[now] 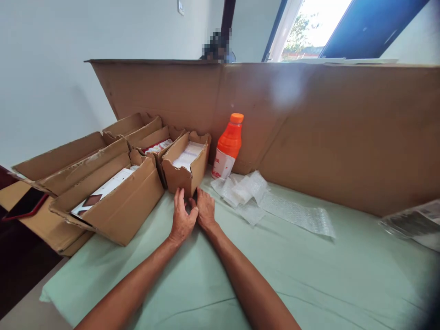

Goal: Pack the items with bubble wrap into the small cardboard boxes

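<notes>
A narrow open-topped cardboard box point(197, 175) holding a stack of white sheets point(188, 155) stands on the green cloth, in front of my arms. My left hand point(184, 217) is at the near end of this box, its fingertips up against the cardboard and its thumb apart from the fingers. Beside it, close to the box's lower right corner, is my right hand point(206, 208) with curled fingers; whatever lies under them is hidden. The two hands nearly touch at the thumbs.
More cardboard boxes point(140, 201) stand at the left, one with a white printed carton point(108, 190) inside. An orange bottle point(229, 142) leans behind crumpled bubble wrap point(247, 190). A tall cardboard panel point(343, 137) lines the back. Clear plastic packaging point(417, 222) lies far right.
</notes>
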`<control>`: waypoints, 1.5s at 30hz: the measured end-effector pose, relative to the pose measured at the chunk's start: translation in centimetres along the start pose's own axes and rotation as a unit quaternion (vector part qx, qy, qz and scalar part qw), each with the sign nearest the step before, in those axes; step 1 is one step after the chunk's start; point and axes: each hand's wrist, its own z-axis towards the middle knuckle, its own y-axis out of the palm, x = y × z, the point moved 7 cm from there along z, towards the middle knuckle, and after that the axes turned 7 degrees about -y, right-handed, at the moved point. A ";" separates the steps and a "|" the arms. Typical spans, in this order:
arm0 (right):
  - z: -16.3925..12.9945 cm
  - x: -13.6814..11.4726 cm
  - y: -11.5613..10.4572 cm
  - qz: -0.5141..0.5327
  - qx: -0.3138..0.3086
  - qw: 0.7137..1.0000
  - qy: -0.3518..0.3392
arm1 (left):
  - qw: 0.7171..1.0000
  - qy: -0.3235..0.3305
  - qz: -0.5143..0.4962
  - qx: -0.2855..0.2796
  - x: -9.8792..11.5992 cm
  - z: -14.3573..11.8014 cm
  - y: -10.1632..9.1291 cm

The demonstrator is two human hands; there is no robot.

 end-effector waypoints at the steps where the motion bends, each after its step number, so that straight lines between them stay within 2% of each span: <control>1: 0.3 -0.1 0.1 -0.009 -0.002 1.000 0.000 | 1.000 -0.001 0.000 0.000 -0.5 0.3 0.0; 7: 1.0 -0.3 0.9 -0.052 -0.015 0.999 -0.001 | 1.000 0.000 0.001 -0.017 -2.2 0.4 -0.2; 17: 0.7 -0.8 0.7 -0.079 -0.022 0.997 -0.006 | 0.999 0.008 -0.003 -0.038 -2.2 0.4 -0.3; 30: 0.3 -0.7 0.3 -0.067 -0.014 0.998 0.004 | 1.000 0.010 0.003 -0.023 -2.4 0.5 -0.5; 34: -0.6 1.1 -0.7 -0.063 -0.001 0.998 0.024 | 1.000 0.009 0.003 -0.017 -2.2 0.4 -0.5; 38: -1.7 5.4 -2.9 -0.068 0.011 0.996 0.058 | 1.000 0.006 0.005 -0.012 -2.3 0.4 -0.6; 41: -3.1 7.8 -4.5 -0.068 0.010 0.996 0.055 | 1.000 0.003 0.008 -0.009 -2.3 0.4 -0.6; 43: -4.8 7.9 -5.1 -0.064 -0.003 0.997 0.032 | 1.000 0.001 0.012 -0.008 -2.3 0.5 -0.7; 45: -7.4 7.0 -5.2 -0.061 -0.019 0.998 0.007 | 1.000 0.001 0.015 -0.007 -2.3 0.5 -0.7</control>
